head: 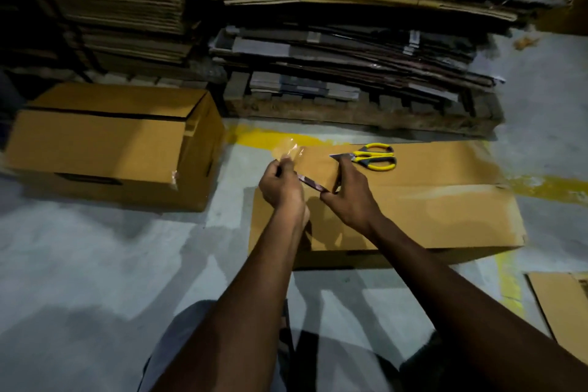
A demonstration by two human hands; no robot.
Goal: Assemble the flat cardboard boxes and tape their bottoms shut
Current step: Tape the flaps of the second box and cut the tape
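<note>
Both hands, left hand [281, 188] and right hand [348, 197], gripping a tape roll [313, 185] over box [413, 200] sitting on grey concrete floor [95, 264]; scissors [372, 156] lying on top, flat cardboard stacks [350, 41] standing behind.

Grey concrete floor [79, 264] with yellow paint marks [273, 137]; assembled box [105, 149] far left, second box [429, 210] centre-right, flat cardboard sheet [560, 302] near right, wooden pallet [366, 111] of flattened cartons far
</note>
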